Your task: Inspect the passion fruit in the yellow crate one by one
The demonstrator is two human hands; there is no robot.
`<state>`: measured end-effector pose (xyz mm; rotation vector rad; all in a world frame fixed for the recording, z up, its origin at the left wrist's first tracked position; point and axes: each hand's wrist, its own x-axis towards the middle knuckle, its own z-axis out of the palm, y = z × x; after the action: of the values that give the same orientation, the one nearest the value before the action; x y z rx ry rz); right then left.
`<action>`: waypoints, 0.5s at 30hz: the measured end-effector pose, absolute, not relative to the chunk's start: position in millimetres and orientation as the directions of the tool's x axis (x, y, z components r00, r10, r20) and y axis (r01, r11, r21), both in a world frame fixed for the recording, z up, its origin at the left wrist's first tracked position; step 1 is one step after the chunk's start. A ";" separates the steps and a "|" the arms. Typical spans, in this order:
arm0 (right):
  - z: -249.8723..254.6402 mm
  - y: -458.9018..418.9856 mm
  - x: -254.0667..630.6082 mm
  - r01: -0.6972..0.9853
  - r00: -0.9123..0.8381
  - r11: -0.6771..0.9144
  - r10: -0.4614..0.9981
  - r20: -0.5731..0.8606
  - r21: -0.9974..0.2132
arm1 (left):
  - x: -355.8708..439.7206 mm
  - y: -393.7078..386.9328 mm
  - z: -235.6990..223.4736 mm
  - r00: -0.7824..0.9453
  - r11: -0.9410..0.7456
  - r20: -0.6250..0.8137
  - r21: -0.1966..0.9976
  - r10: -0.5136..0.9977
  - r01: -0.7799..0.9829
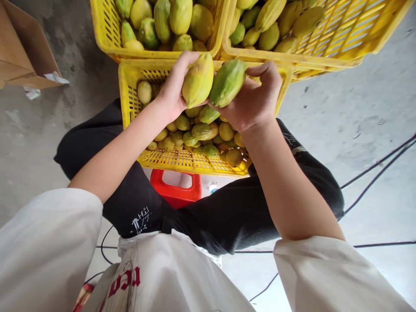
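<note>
My left hand (pixel 173 93) is closed around a yellow papaya (pixel 198 80), its thumb along the upper left side. Beside it, my right hand (pixel 258 97) grips a greener papaya (pixel 228 83) from the right, with the fingers partly hidden. Both fruits are held side by side above the near yellow crate (pixel 195 164). Many smaller green and yellow papayas (pixel 201 131) lie inside that crate, partly covered by my hands and forearms.
Behind stand two more yellow crates, a left one (pixel 105 30) and a right one (pixel 373 28), both holding papayas. A red plastic stool (pixel 177 197) is between my legs. An open cardboard box (pixel 27 47) sits at upper left. Black cables (pixel 380 161) cross the floor.
</note>
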<state>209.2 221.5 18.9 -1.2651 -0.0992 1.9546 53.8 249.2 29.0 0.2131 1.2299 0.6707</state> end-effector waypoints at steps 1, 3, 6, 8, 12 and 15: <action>18.6 222.1 209.7 -0.583 -0.183 -0.685 0.635 -0.751 -0.437 | 53.2 249.5 29.9 0.176 0.791 -0.800 0.484 0.573 -0.375; 18.4 223.4 210.5 -0.604 -0.159 -0.671 0.630 -0.760 -0.430 | 52.4 249.9 31.9 0.173 0.796 -0.808 0.475 0.563 -0.376; 16.0 224.6 210.8 -0.620 -0.117 -0.621 0.677 -0.727 -0.479 | 51.3 250.4 33.1 0.154 0.793 -0.807 0.493 0.570 -0.358; 11.8 224.8 210.4 -0.630 -0.085 -0.588 0.701 -0.708 -0.507 | 51.1 251.0 32.3 0.172 0.785 -0.792 0.502 0.586 -0.364; 3.3 223.7 208.1 -0.670 -0.039 -0.534 0.719 -0.694 -0.515 | 51.4 249.6 29.7 0.163 0.759 -0.761 0.552 0.628 -0.346; 1.1 222.2 205.9 -0.662 -0.048 -0.550 0.709 -0.703 -0.509 | 49.5 243.2 28.4 0.226 0.761 -0.727 0.608 0.649 -0.227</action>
<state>205.9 222.2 1.1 -1.2269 -0.0576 1.7704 49.5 243.2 28.4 0.4165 1.2008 0.6277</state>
